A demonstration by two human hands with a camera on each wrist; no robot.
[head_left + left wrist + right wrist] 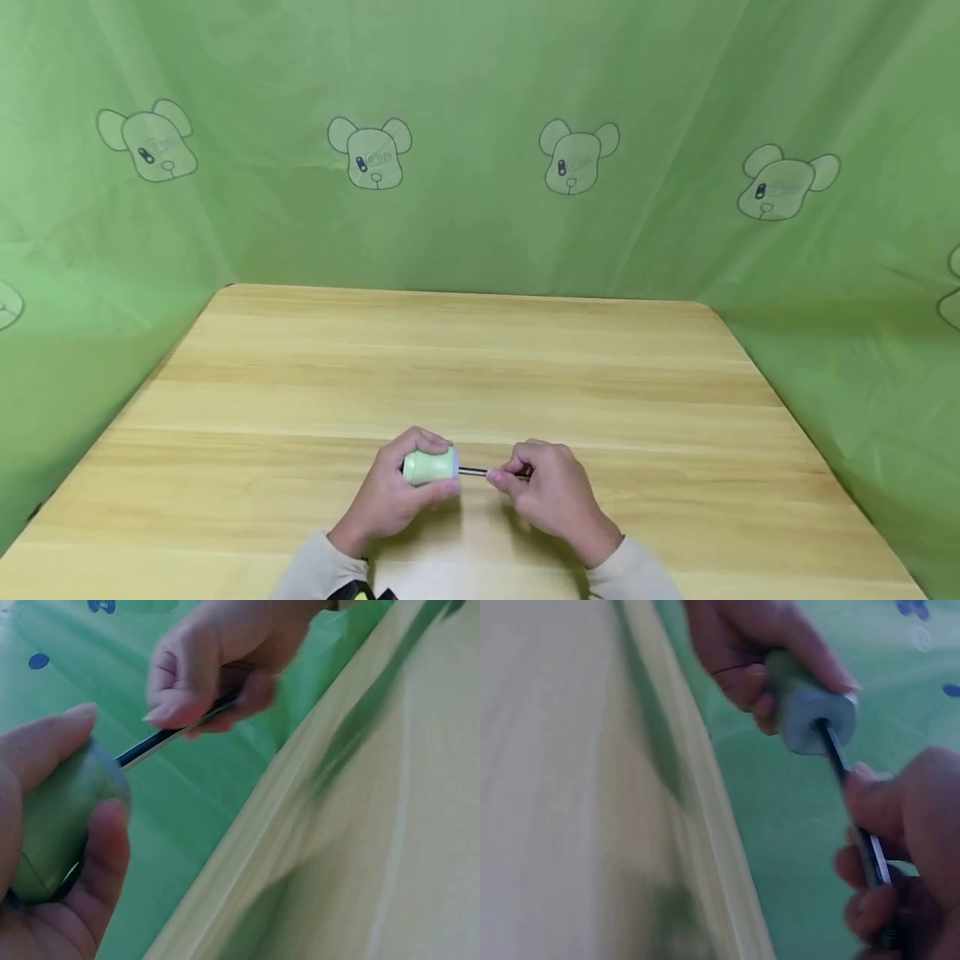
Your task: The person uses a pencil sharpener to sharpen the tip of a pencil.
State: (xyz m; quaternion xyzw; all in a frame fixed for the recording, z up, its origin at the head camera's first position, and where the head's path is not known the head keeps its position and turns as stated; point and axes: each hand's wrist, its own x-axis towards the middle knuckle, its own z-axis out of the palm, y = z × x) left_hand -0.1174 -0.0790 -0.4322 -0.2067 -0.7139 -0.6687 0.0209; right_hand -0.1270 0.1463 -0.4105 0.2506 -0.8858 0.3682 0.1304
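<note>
My left hand [395, 487] grips a light green pencil sharpener [427, 468], fingers and thumb on opposite sides. Its pale blue face [810, 733] is turned toward my right hand and has a dark round hole. A thin dark pencil [472, 472] with a light stripe runs from that hole to my right hand [553, 487], where thumb and fingers pinch it. A bit of red shows on the pencil beside those fingers in the head view. The tip inside the sharpener is hidden. Both hands are held above the near part of the table.
A wood-grain table [465, 358] spreads out beyond the hands. Green sheeting [480, 233] printed with bear heads hangs around its back and sides. At the left sleeve's cuff sits a black and yellow item [360, 591], cut off by the frame's lower edge.
</note>
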